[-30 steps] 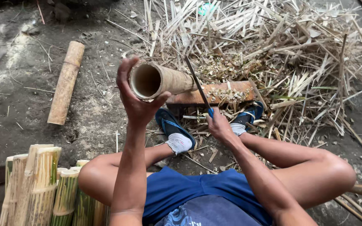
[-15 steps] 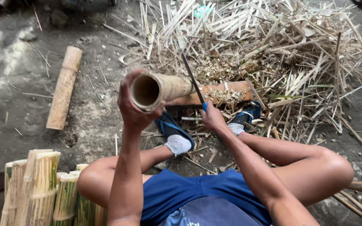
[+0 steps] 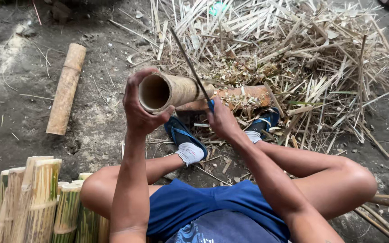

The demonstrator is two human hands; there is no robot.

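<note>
Hands: left hand (image 3: 141,107) clasps the open rim of the bamboo tube (image 3: 169,91), tilting it up off the ground; right hand (image 3: 221,119) is clenched on the blue-handled knife (image 3: 192,67).
Knife: blade lies across the tube's wall.
Support: the tube's far end rests by a wooden block (image 3: 237,96), steadying it.
Nearby: cut bamboo sections (image 3: 32,198) stand at the person's left.

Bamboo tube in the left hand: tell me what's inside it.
The bamboo tube is hollow; its open end shows only bare, shadowed inner wall. The left hand holds the rim. Deeper inside is too dark to see.
</note>
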